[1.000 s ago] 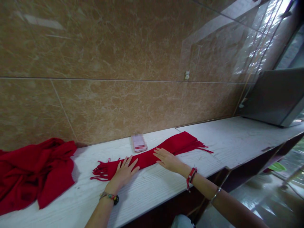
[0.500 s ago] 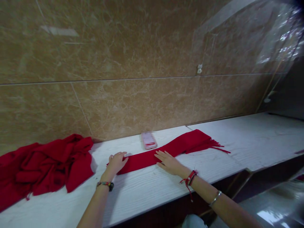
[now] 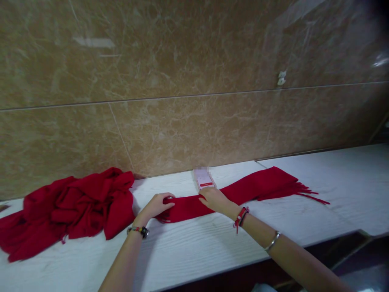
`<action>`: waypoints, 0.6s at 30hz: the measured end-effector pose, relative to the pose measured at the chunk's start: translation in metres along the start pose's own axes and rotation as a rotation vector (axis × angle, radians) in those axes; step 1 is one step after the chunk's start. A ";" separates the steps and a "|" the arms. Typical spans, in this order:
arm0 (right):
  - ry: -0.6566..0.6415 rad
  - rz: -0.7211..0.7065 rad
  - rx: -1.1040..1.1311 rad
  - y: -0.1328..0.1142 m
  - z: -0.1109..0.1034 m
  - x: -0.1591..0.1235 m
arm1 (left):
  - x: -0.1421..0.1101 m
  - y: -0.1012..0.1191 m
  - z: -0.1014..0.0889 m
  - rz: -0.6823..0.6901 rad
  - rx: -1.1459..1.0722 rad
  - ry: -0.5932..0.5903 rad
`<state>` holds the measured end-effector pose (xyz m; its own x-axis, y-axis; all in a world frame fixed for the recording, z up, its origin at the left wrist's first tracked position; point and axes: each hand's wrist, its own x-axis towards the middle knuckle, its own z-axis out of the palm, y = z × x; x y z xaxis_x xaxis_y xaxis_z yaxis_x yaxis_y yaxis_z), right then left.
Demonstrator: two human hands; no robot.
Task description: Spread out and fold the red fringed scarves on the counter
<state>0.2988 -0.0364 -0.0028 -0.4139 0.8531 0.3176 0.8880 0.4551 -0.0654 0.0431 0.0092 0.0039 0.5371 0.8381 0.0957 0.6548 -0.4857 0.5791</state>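
Note:
A red fringed scarf (image 3: 258,184) lies in a long folded strip on the white tabletop, its loose fringe spread at the right end. My left hand (image 3: 157,206) grips the strip's left end, thumb in front and fingers curled over the far edge; a few tassels show just below it. Near the middle of the strip, my right hand (image 3: 216,199) has its fingers bent down and closed on the cloth, the fingertips partly hidden. A phone (image 3: 204,178) with a lit screen lies behind the scarf, just beyond my right hand.
A crumpled heap of red cloth (image 3: 91,207) sits on the left of the table (image 3: 182,251), close to the wall. The brown marbled wall (image 3: 188,134) borders the back edge. Dark open space (image 3: 343,251) shows below the front edge at right.
My right hand has gone from lying flat on the scarf to fingers curled on it. My left hand has closed at the scarf's end, where tassels now show. The view has shifted slightly.

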 end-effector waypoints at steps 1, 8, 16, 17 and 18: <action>0.048 -0.030 0.059 -0.004 0.005 0.004 | 0.000 0.002 0.000 0.036 -0.050 0.008; 0.160 -0.110 0.291 -0.007 0.028 0.008 | -0.006 0.022 0.000 0.104 -0.337 0.071; 0.182 -0.133 0.568 0.008 0.019 0.010 | -0.006 0.029 0.000 -0.014 -0.258 -0.129; 0.188 -0.144 0.578 0.009 0.018 0.010 | -0.007 0.030 -0.001 0.008 -0.197 -0.152; 0.190 -0.154 0.583 0.009 0.017 0.010 | -0.008 0.032 -0.003 0.042 -0.149 -0.164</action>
<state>0.2995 -0.0195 -0.0162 -0.4384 0.7309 0.5231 0.5437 0.6791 -0.4932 0.0586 -0.0121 0.0238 0.6493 0.7605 -0.0036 0.5510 -0.4672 0.6915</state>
